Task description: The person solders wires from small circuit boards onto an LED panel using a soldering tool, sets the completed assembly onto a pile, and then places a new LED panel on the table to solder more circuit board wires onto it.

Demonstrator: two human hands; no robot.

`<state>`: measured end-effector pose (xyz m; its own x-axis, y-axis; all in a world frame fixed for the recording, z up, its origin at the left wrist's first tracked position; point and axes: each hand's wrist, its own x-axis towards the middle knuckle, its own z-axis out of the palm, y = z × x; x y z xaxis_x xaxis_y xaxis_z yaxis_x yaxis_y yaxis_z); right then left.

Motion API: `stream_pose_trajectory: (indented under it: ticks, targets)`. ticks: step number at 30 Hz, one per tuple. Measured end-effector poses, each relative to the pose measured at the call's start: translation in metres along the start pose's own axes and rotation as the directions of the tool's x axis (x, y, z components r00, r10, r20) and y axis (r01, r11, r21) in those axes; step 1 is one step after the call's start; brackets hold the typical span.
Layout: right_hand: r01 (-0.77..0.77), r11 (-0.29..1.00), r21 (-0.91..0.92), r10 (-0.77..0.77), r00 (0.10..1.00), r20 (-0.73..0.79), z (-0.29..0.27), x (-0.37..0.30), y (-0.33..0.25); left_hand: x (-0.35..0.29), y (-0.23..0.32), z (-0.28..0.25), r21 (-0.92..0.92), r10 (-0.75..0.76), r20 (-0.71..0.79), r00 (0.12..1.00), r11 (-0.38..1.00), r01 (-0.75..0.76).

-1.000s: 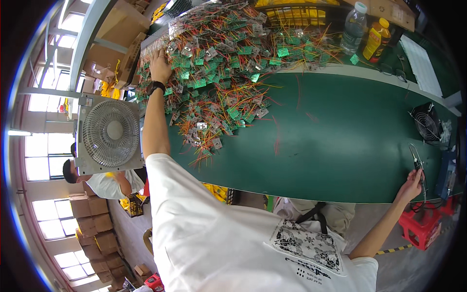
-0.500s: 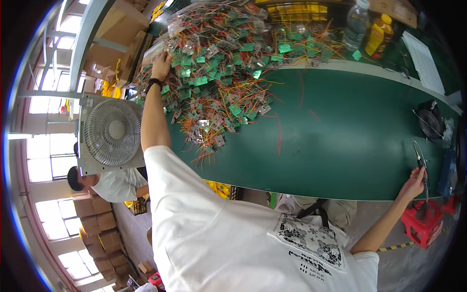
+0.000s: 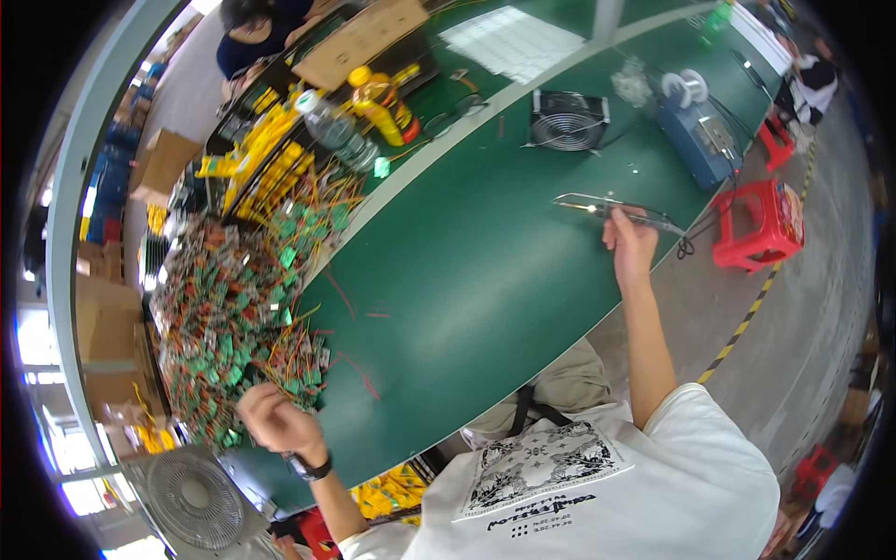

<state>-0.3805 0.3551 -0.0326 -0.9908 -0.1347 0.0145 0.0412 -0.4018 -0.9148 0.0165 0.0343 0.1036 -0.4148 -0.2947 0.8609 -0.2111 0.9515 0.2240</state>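
My left hand (image 3: 278, 418) is curled over the near edge of a big heap of small green circuit boards with red and yellow wires (image 3: 219, 322). Its fingers are drawn together, slightly blurred, and what they may hold is hidden. In my right hand (image 3: 632, 245) is a soldering iron (image 3: 597, 208), held over the right part of the green table (image 3: 439, 308) with its tip pointing left. A slim shiny piece lies alongside the iron; I cannot tell whether I hold it too. Loose red wires (image 3: 359, 378) lie on the mat between my hands.
A blue soldering station (image 3: 702, 145), a white spool (image 3: 686, 88) and a black fan (image 3: 567, 121) stand at the far right. Bottles (image 3: 385, 110), yellow parts in trays (image 3: 271, 159) and paper sheets (image 3: 511, 44) sit farther back. A red stool (image 3: 761, 224) stands beside the table.
The view has swung to the right, showing more of the soldering station. My left hand has drawn back from deep in the heap to its near edge; my right hand still holds the iron.
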Motion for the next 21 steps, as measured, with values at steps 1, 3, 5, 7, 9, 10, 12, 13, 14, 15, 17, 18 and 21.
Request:
stream_pose_trajectory:
  ticks: [1,3,5,7,9,10,12,13,14,15,17,18,21]
  targets:
    - [-0.019,1.0,0.0,0.019,1.0,0.014,-0.003,0.0,0.0,0.012,0.025,0.039,-0.12,0.045,0.088,0.995,0.992,-0.034]
    - [-0.05,0.999,-0.013,0.05,0.999,0.004,-0.016,0.003,0.001,0.055,0.075,0.132,-0.266,0.127,0.266,0.956,0.962,-0.054]
    - [-0.06,0.998,-0.021,0.061,0.998,0.034,-0.025,0.005,-0.002,0.085,0.103,0.231,-0.431,0.109,0.363,0.925,0.9,0.063]
    - [-0.095,0.995,0.005,0.095,0.995,0.037,-0.026,0.005,-0.002,0.122,0.12,0.327,-0.515,0.285,0.41,0.866,0.856,-0.037]
    - [-0.122,0.992,-0.015,0.122,0.989,0.079,-0.011,0.004,-0.002,0.157,0.113,0.41,-0.456,0.442,0.418,0.794,0.858,-0.237]
    - [-0.128,0.992,-0.018,0.129,0.989,0.073,-0.01,0.003,-0.003,0.17,0.107,0.457,-0.435,0.496,0.452,0.741,0.848,-0.302]
    - [-0.136,0.991,-0.01,0.137,0.988,0.072,-0.009,0.003,-0.002,0.177,0.082,0.54,-0.414,0.544,0.48,0.688,0.832,-0.37]
    - [-0.134,0.991,-0.01,0.134,0.988,0.079,-0.007,0.003,-0.002,0.176,0.065,0.573,-0.306,0.538,0.599,0.593,0.838,-0.451]
    - [-0.146,0.989,0.007,0.146,0.987,0.068,-0.008,0.003,-0.001,0.174,0.058,0.599,-0.211,0.505,0.708,0.494,0.819,-0.534]
    - [-0.158,0.987,0.022,0.157,0.986,0.051,-0.011,0.002,-0.001,0.174,0.064,0.614,-0.218,0.508,0.704,0.496,0.819,-0.53]
    - [-0.168,0.986,0.012,0.167,0.985,0.051,-0.009,0.004,-0.004,0.175,0.06,0.629,-0.226,0.387,0.837,0.386,0.888,-0.4]
    - [-0.162,0.987,-0.015,0.162,0.987,0.014,-0.022,0.005,-0.002,0.171,0.091,0.629,-0.299,0.432,0.835,0.34,0.876,-0.379]
    - [-0.172,0.985,-0.012,0.172,0.984,0.044,-0.017,0.005,-0.005,0.189,0.082,0.614,-0.357,0.492,0.831,0.261,0.83,-0.428]
